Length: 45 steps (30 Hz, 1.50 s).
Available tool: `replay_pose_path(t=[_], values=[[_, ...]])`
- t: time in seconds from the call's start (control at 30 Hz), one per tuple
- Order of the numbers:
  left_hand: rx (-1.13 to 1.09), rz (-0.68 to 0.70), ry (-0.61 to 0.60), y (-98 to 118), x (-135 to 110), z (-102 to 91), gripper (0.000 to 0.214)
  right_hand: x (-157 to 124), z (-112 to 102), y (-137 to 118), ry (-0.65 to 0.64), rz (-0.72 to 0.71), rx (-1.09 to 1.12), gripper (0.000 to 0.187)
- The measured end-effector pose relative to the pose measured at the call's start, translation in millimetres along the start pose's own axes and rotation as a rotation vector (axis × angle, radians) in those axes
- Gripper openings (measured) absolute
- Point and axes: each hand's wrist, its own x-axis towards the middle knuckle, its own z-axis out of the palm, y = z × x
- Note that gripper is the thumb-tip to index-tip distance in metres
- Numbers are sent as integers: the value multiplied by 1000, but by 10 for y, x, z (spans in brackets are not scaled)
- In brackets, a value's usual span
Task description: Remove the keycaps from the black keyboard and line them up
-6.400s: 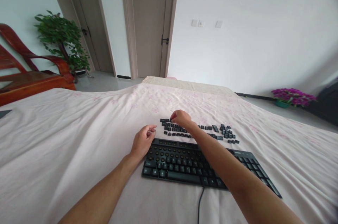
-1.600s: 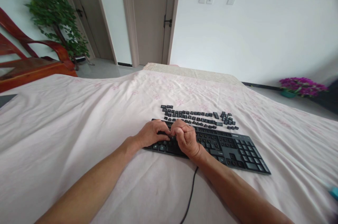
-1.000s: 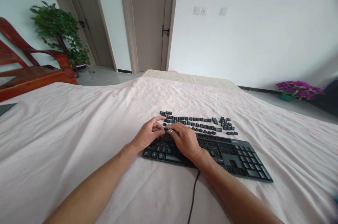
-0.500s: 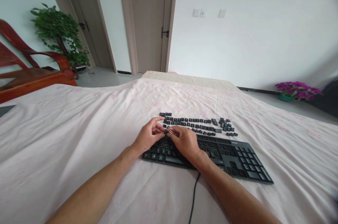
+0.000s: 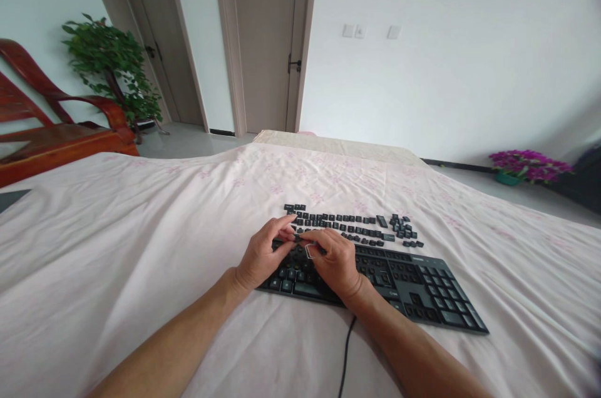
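A black keyboard (image 5: 399, 290) lies on the sheet, with many key positions bare of caps in its left and middle parts. Above its left part my left hand (image 5: 265, 251) is closed, its thumb and fingertips pinching a small black keycap (image 5: 297, 237). My right hand (image 5: 335, 260) is closed on a thin wire keycap puller (image 5: 310, 251), whose bent loop shows below the fingers. The right fingertips meet the keycap from the other side. Loose keycaps (image 5: 345, 226) lie in rows just behind the keyboard, some hidden by my hands.
The keyboard's cable (image 5: 347, 354) runs toward me over the creased, flowered sheet (image 5: 188, 279). A folded beige cloth (image 5: 338, 143) covers the far edge. Beyond stand a wooden chair (image 5: 70, 141), a leafy plant (image 5: 106, 60), doors and a pot of purple flowers (image 5: 528, 165).
Both hands have lifted slightly off the keys, with the keycap now between the fingertips. The wire puller has turned so its loop points down. The view has shifted a little.
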Motion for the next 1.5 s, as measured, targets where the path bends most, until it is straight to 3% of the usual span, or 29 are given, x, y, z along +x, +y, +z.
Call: replay_pose_path(t=[0.2, 0.33, 0.5, 0.67, 0.93, 1.5], values=[[-12, 3, -39, -16, -6, 3, 47, 8, -26, -31, -81, 43, -12, 16], [-69, -38, -26, -41, 28, -9, 54, 155, -160, 6, -152, 210, -79, 14], [21, -136, 102, -212, 73, -9, 44, 568, -288, 299, -240, 485, -230, 16], [71, -255, 146, -438, 75, -1, 41, 888, -103, 659, -380, 614, -318, 14], [9, -317, 131, -513, 88, -2, 42, 1008, 204, 896, -456, 666, -360, 19], [-3, -304, 113, -511, 88, 0, 40, 998, 314, 1003, -479, 709, -359, 20]])
